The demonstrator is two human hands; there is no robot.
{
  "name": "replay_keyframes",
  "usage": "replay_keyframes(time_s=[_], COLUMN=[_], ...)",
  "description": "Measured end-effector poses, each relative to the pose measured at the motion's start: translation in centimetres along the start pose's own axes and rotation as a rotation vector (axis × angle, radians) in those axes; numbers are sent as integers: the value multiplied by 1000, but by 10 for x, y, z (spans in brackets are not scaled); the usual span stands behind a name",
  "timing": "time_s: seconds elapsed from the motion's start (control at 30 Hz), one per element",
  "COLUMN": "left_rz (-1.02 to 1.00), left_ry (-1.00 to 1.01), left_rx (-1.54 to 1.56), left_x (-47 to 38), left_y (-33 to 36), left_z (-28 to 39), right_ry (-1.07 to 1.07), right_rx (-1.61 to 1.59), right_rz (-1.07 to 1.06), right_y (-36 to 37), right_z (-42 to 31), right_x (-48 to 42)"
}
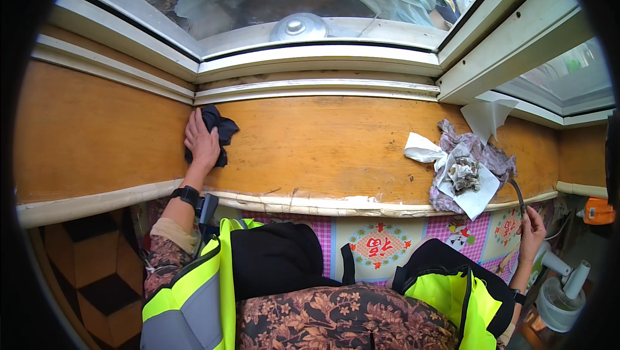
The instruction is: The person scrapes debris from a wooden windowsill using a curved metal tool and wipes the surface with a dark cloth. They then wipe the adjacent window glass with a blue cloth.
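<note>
My left hand [201,141] lies flat on a dark cloth [220,129], pressing it to the wooden window sill [310,146] at the left corner by the frame. Out at the right, past the sill's front edge, my right hand [532,226] pinches a thin dark strip [518,192] whose upper end reaches over the sill. Beside that strip lies a crumpled patterned cloth [501,161] with white paper [477,200] on it, and grey-brown dirty debris [463,175] rests on the paper. A white paper piece [424,148] sits at the cloth's left.
Window frames [319,59] border the sill's back, with a metal lid [300,28] behind the glass. A folded white sheet [489,115] leans at the back right. The front edge [310,203] has worn pale trim. An orange object [598,211] and a pale appliance [562,296] stand low right.
</note>
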State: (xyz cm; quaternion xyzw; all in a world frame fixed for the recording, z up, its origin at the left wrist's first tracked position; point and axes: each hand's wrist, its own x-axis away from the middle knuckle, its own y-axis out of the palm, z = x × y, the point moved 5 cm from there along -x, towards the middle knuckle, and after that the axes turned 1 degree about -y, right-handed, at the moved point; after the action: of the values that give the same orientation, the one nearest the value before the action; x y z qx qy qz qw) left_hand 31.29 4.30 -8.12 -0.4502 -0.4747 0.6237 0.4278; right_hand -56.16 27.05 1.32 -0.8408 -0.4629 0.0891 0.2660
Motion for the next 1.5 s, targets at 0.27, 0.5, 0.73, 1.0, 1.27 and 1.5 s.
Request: replay_keyframes(time_s=[0.27, 0.5, 0.73, 1.0, 1.27, 1.5], left_rz=[15, -84, 134, 161, -182, -457], left_ry=[54, 583, 278, 281, 578, 617], left_rx=[117, 724, -167, 30, 250, 297], left_x=[-3, 10, -39, -32, 34, 106], left_y=[3, -37, -31, 25, 6, -10], left_z=[136, 185, 9, 39, 242, 389], right_ry=[-13, 5, 22, 67, 120, -154], right_rx=[59, 107, 227, 91, -202, -28], right_rz=[-64, 40, 98, 139, -68, -151], right_y=[8, -3, -43, -24, 45, 93], right_z=[1, -8, -28, -46, -6, 1], right_x=[2, 6, 50, 54, 24, -27])
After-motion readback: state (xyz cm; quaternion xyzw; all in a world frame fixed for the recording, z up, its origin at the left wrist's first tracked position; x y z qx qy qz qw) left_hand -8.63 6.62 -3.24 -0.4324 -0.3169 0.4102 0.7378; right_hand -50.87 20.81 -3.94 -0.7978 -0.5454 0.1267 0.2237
